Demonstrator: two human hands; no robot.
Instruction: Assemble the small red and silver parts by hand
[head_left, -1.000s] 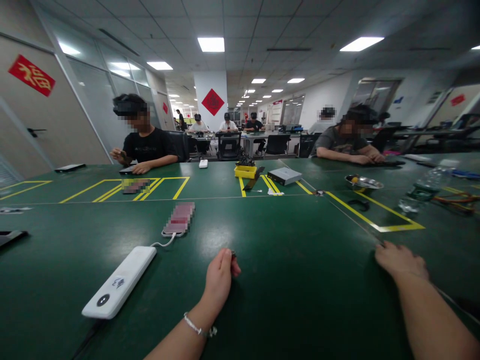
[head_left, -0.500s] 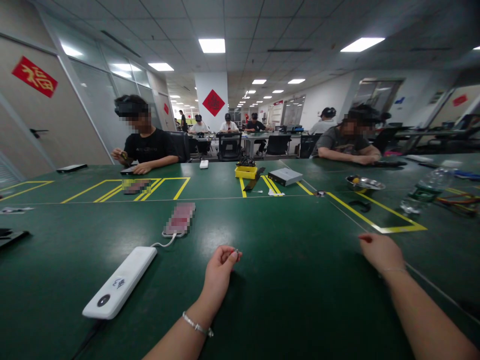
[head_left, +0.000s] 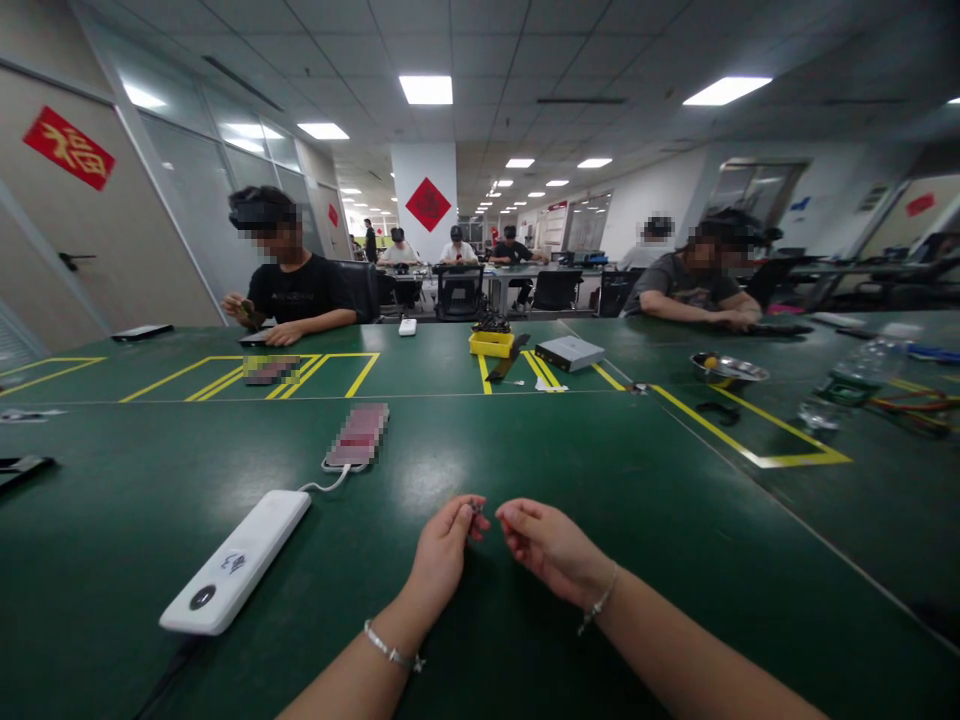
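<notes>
Small grey, metallic-looking piece sits at the tips of my left hand, pinched between thumb and forefinger, just above the dark green tabletop. So little of it shows past my fingers that I cannot tell its shape, nor which way its long axis runs, if it has one. My left hand is the nearer, since it has the grip; my right hand comes in from the other side, its thumb and fingertips gathered and aimed at the piece. I cannot tell whether anything is between those right fingertips. The two hands are apart, with a narrow gap between them, and the piece lies on the left edge of that gap, straight across from my right fingertips and about level with them. That gap is, I judge, what matters most here. Well off to my left lies the long white plastic power bank, slanting away from me, clear of both hands.
</notes>
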